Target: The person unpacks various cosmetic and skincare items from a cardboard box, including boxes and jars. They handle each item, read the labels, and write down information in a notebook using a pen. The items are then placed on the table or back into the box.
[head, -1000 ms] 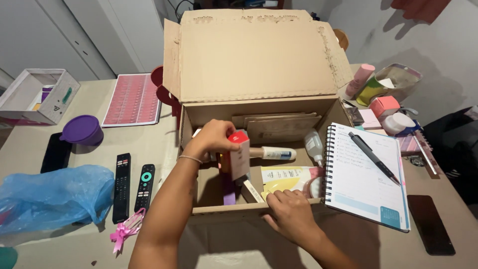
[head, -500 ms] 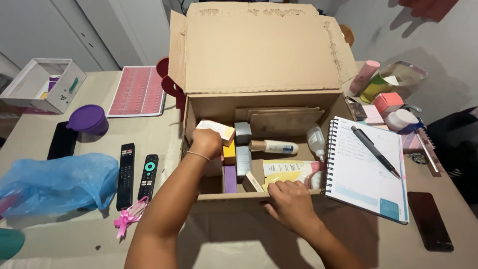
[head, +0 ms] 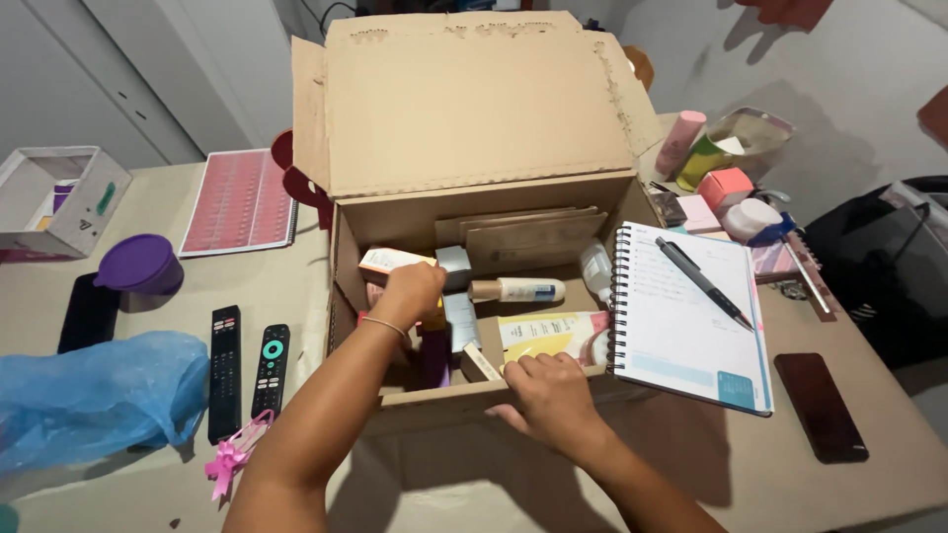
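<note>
Open cardboard box (head: 474, 188), lid flap propped upright at the back so the interior stays reachable: the left hand (head: 407, 293) reaches inside by the left wall, fingers closed around a small pale carton (head: 387, 263) held above the packed cosmetics. The right hand (head: 548, 393) rests curled over the front rim, apparently steadying the box, gripping nothing loose; a spiral notebook (head: 686, 311) with pen (head: 703, 281) leans on the right rim.

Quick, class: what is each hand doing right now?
Left hand: closed on a small pale carton inside the cardboard box.
Right hand: fingers curled over the box's front wall, holding nothing.
</note>
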